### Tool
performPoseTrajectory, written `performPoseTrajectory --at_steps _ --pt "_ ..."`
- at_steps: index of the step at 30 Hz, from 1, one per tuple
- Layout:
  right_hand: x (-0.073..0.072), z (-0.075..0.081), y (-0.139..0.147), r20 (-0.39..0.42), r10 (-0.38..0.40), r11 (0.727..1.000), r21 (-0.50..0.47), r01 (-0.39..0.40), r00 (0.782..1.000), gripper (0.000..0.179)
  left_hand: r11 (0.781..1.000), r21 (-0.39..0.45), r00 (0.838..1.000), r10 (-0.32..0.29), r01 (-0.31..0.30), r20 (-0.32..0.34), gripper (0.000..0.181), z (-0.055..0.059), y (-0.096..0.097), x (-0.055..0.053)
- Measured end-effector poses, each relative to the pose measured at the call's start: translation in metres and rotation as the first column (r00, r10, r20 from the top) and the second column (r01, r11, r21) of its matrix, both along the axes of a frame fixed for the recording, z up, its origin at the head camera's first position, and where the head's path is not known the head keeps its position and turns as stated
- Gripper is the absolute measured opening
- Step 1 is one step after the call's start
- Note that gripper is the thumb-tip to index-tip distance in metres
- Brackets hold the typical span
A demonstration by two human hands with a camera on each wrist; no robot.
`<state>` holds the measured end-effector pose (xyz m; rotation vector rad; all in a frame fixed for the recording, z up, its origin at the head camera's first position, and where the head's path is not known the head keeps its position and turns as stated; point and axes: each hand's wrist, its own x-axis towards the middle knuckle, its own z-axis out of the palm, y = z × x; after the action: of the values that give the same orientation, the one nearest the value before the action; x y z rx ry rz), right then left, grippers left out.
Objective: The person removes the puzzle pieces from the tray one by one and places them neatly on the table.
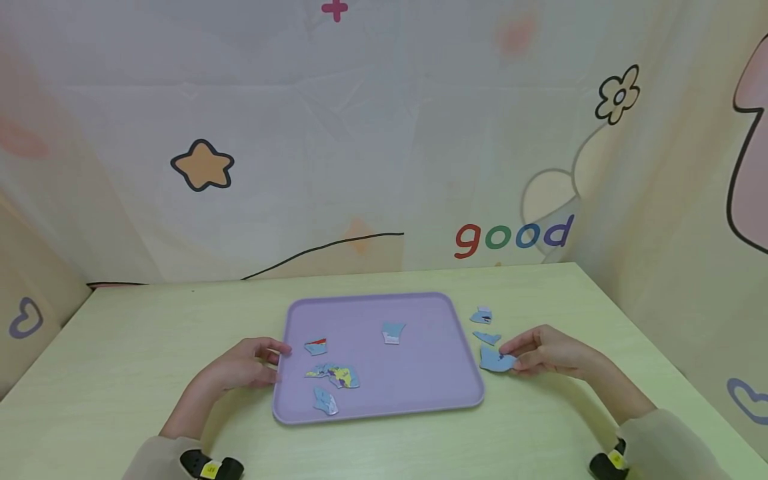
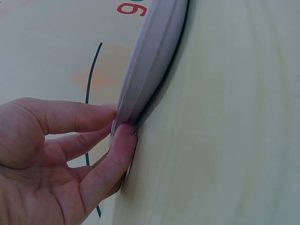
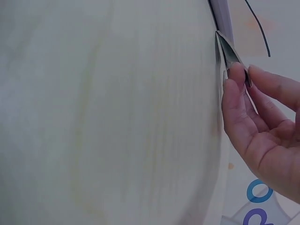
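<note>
My left hand [image 1: 246,363] grips the left rim of a lilac tray [image 1: 414,390]. In the left wrist view the thumb and fingers close on the rim of the tray [image 2: 152,61]. Beyond the tray's right side, my right hand [image 1: 549,352] pinches the right end of a light blue puzzle piece [image 1: 493,360]. The right wrist view shows this puzzle piece [image 3: 228,50] tilted, edge-on, between thumb and fingers. Joined puzzle pieces [image 1: 342,375] with yellow print lie in the tray's left half. A red-and-blue piece [image 1: 316,347] sits above them, a pale blue piece [image 1: 325,401] below.
A blue-and-white piece [image 1: 393,333] lies right of the tray's middle. On the table [image 1: 540,427], outside the tray's right edge, are a small piece [image 1: 482,315] with a dark mark and a thin blue piece [image 1: 487,338]. A printed cloth [image 1: 360,153] stands behind the table.
</note>
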<state>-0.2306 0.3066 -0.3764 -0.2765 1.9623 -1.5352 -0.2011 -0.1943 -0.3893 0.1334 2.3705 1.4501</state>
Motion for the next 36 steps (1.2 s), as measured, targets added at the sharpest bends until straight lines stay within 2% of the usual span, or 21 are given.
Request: performPoseTrajectory --at_steps 8,14,19,26,32,36 --pt "0.000 0.000 -0.004 -0.040 -0.002 0.996 0.090 0.006 0.999 0.038 1.000 -0.010 1.000 -0.002 0.002 -0.005 0.043 -0.001 0.000 -0.001" --pt "0.001 0.002 -0.007 -0.150 -0.021 0.971 0.232 0.055 0.988 0.036 1.000 -0.019 1.000 0.004 -0.004 -0.012 0.043 0.001 0.001 0.000" --pt "0.004 0.005 -0.008 -0.254 0.010 0.936 0.342 0.080 0.967 0.033 1.000 -0.023 1.000 0.007 -0.007 -0.009 0.042 0.002 0.002 0.001" --pt "0.002 0.010 -0.009 -0.354 0.125 0.915 0.402 0.030 0.927 0.029 1.000 -0.017 1.000 0.006 -0.006 -0.009 0.043 0.001 0.001 0.000" --pt "0.001 0.013 -0.013 -0.408 0.135 0.890 0.451 0.070 0.903 0.028 1.000 -0.016 1.000 0.005 -0.005 -0.012 0.043 0.001 0.000 0.000" --pt "-0.003 0.016 -0.018 -0.419 0.126 0.897 0.435 0.078 0.899 0.028 1.000 -0.019 1.000 0.008 -0.009 -0.012 0.043 0.001 0.000 0.000"
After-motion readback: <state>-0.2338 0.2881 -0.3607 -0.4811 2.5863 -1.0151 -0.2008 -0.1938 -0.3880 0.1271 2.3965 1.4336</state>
